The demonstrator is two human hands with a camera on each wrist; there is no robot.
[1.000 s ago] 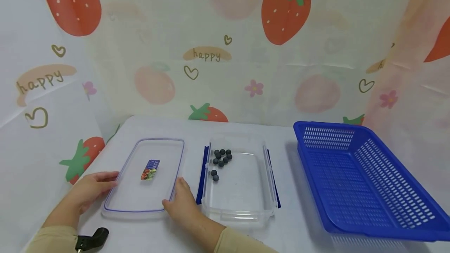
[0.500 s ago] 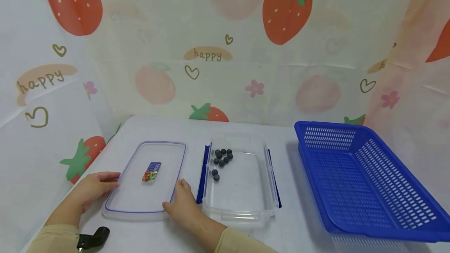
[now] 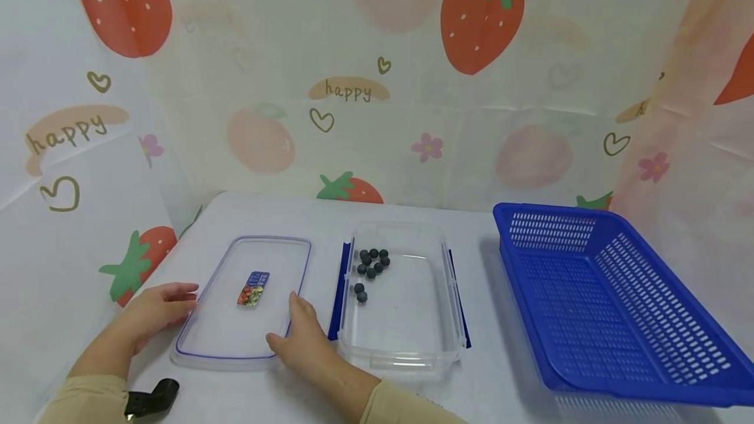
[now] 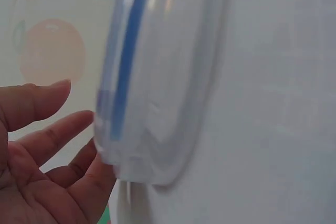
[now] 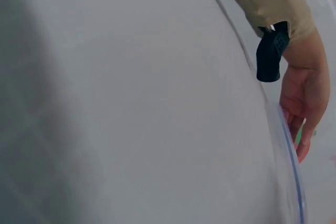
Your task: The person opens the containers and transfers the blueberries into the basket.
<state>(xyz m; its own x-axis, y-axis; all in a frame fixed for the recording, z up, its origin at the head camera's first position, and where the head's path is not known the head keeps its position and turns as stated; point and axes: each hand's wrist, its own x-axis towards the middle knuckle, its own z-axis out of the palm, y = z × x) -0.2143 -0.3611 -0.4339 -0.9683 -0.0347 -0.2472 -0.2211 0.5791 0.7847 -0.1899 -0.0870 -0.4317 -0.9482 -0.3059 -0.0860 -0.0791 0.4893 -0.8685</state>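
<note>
A clear food container lid (image 3: 259, 326) with a blue-violet seal and a small colourful label (image 3: 253, 288) lies flat on the white table. My left hand (image 3: 156, 313) is at its left edge, fingers loosely extended. In the left wrist view, fingertips (image 4: 86, 119) touch or nearly touch the lid's rim (image 4: 126, 72), with the thumb standing apart. My right hand (image 3: 306, 345) is at the lid's right edge, thumb and forefinger spread over the rim; its other fingers are hidden. To the right, a clear container (image 3: 406, 319) holds several blueberries (image 3: 371, 262) towards its left side.
Dark blue side latches (image 3: 340, 293) stand folded out along the container. A large blue plastic basket (image 3: 589, 319) with slotted walls stands on the right. A strawberry-print cloth (image 3: 412, 116) hangs behind the table. A black device (image 3: 153, 399) is fixed at the left wrist.
The lid's far edge came down slightly in the first half second. Since then my left hand has eased a little left, and my right hand has shifted slightly left over the rim.
</note>
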